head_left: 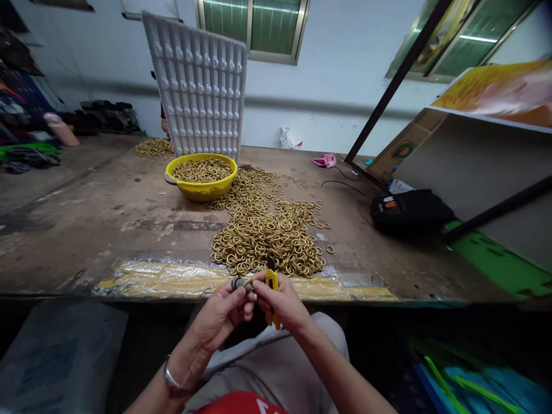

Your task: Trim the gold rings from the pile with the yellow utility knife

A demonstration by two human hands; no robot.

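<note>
Over the table's front edge, my left hand is closed, with small dark round pieces at its thumb and fingertips; their exact kind is too small to make out. Close beside it, my right hand grips a yellow utility knife, its dark blade pointing up and away from me. A gold-coloured ring shows between the fingertips of both hands. Just beyond them lies a large heap of gold-coloured rings, loose on the table. A yellow basin full of similar rings stands behind the heap to the left.
A ribbed translucent plastic tray stands upright behind the basin, partly hiding a person. Another ring pile lies at back left. On the right are a black bag, a slanted dark metal bar and a pink cloth.
</note>
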